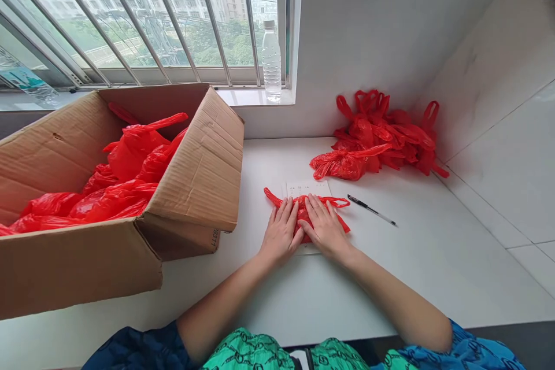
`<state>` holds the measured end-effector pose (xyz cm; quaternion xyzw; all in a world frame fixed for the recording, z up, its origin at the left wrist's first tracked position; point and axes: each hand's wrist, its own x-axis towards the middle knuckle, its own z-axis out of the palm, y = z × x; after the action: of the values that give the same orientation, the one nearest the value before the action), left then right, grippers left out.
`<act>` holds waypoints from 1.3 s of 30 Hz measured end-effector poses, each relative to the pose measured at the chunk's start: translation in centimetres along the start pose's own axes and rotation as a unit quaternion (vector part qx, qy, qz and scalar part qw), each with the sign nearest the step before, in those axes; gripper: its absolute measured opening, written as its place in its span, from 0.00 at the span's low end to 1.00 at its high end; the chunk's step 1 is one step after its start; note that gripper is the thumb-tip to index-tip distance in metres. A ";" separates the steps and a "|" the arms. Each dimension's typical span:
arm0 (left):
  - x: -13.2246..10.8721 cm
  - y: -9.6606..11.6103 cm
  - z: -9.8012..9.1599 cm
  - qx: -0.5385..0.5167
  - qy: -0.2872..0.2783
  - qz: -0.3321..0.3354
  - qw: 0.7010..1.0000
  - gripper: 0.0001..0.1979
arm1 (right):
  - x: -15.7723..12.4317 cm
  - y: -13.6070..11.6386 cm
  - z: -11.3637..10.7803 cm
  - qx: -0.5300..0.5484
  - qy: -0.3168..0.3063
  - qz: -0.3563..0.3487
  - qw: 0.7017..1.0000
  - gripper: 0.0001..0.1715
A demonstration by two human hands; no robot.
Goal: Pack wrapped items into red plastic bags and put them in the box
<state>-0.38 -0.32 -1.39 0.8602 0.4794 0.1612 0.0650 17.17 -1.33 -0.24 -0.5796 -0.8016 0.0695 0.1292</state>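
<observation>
Under both hands lies a red plastic bag (302, 208), its handles sticking out to the left and right. My left hand (282, 232) rests flat on the bag's left part, fingers stretched forward. On the right part, my right hand (324, 225) presses down the same way, its thumb near the left thumb. A sheet of paper (309, 188) with writing sits beneath the bag, mostly covered. To the right of my right hand, a black pen (372, 210) lies on the white table (269, 295). Whatever the bag contains is hidden.
At left stands an open cardboard box (82, 260) holding several red bags (134, 150), one flap reaching toward my hands. More red bags (385, 133) are piled by the wall at back right. A clear bottle (272, 60) stands on the sill; another bottle (26, 78) lies tilted at far left.
</observation>
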 end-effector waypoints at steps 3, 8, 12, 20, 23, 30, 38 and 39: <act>-0.1 0.1 -0.2 -0.015 0.003 0.001 1.000 0.31 | 0.0 0.1 0.3 0.005 0.005 -0.003 1.000 0.42; -0.2 0.1 -0.3 -0.027 0.003 0.001 1.000 0.31 | 0.0 0.3 0.5 0.006 0.011 -0.008 1.000 0.41; -0.2 0.0 -0.2 -0.028 0.003 -0.001 1.000 0.31 | 0.0 0.3 0.5 0.010 0.017 -0.010 1.000 0.40; -0.2 0.1 -0.3 -0.045 -0.007 -0.005 0.999 0.31 | -0.1 0.3 0.6 0.020 0.014 -0.007 1.000 0.40; -0.1 -0.1 -0.8 -0.087 0.001 -0.004 0.996 0.29 | 0.0 0.9 0.1 0.067 0.019 -0.016 0.997 0.39; 0.6 -3.0 -3.4 -0.193 0.141 -0.103 0.965 0.18 | 0.7 4.5 -2.8 0.217 0.158 0.024 0.963 0.24; 0.2 -3.1 -5.3 -0.130 -0.001 -0.183 0.974 0.20 | 0.8 5.8 -2.9 0.155 0.115 0.034 0.981 0.25; 0.2 -2.9 -5.4 -0.126 -0.008 -0.179 0.976 0.21 | 0.8 5.7 -2.8 0.151 0.101 0.037 0.983 0.26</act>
<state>-4.50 1.15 2.97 0.7466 0.6009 0.1991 0.2045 22.95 1.17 1.02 -0.5867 -0.7428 0.1357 0.2924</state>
